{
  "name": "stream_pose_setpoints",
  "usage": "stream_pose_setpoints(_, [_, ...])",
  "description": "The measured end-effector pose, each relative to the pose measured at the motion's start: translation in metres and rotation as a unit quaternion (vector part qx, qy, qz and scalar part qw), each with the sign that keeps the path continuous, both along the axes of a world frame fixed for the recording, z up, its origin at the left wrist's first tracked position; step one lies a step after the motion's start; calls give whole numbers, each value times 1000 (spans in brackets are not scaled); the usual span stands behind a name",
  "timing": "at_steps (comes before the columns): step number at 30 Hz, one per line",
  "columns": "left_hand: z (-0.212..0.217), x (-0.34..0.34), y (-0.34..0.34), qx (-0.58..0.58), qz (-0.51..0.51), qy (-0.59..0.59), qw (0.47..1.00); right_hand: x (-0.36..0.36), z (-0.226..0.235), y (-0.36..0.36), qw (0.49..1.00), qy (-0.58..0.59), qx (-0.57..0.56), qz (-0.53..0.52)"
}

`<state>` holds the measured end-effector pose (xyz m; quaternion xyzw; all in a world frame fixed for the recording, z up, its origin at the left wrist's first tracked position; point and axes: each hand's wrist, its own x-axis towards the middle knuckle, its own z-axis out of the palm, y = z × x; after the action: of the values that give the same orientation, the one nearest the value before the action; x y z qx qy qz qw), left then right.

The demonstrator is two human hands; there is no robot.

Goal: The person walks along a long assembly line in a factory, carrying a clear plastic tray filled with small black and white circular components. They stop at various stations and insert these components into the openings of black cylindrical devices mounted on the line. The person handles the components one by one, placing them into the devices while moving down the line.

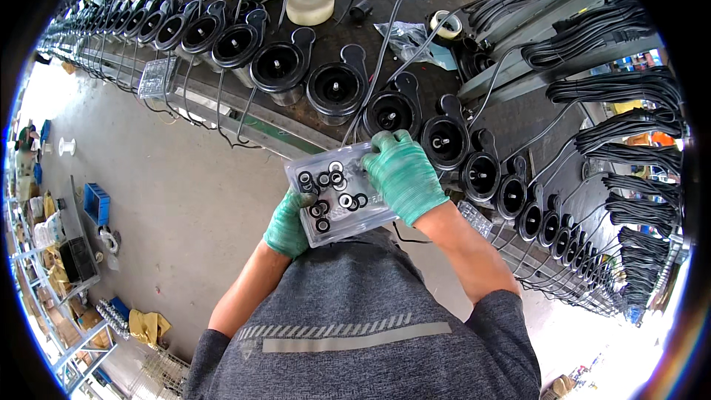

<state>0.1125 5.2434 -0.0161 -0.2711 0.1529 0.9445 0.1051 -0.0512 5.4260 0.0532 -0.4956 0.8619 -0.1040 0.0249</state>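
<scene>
A clear plastic tray [348,230] is held tilted in front of my body. Several black and silver ring-shaped parts [323,225] lie loose in it. My left hand [287,224], in a green glove, grips the tray's left edge, thumb over the rim. Over its far right corner, my right hand [406,176], gloved the same way, has its fingers bent around the edge; its fingertips are partly hidden. Just beyond that hand stands a round black cup-shaped housing [390,112] with a side handle, one in a long row along the bench edge. A metal shaft rises inside a neighbouring housing [335,90].
Grey cables rise from the housings, and black cable bundles [585,41] hang on a rack at right. On the bench [333,37] lie a tape roll [446,24], a pale round disc [309,4] and a plastic bag [407,42]. A blue crate [96,204] stands left.
</scene>
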Motion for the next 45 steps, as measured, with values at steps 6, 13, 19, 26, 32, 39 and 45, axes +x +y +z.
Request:
stream_pose_setpoints(6, [-1, 5, -23, 10, 29, 4, 1000, -57, -29, 11, 932, -63, -265, -237])
stream_pose_setpoints(13, [-6, 14, -48, 5, 38, -26, 999, -53, -81, 8, 967, 50, -172, -183])
stream_pose_setpoints(19, [-5, 16, -74, -24, 47, -19, 998, -21, -56, -10, 945, -56, -200, -253])
stream_pose_setpoints(26, [-1, 20, -111, -13, 17, 1, 1000, 50, -5, -99, 992, -111, 27, 50])
stream_pose_setpoints(32, [-3, 25, -137, -1, 11, 0, 1000, 60, -7, -126, 988, -109, 106, 31])
stream_pose_setpoints(39, [-8, 18, -151, -11, 23, -13, 1000, 21, 17, -128, 986, -134, -56, -80])
stream_pose_setpoints(45, [-1, 8, -165, -17, 43, -13, 999, -68, -48, -110, 955, -8, -198, -220])
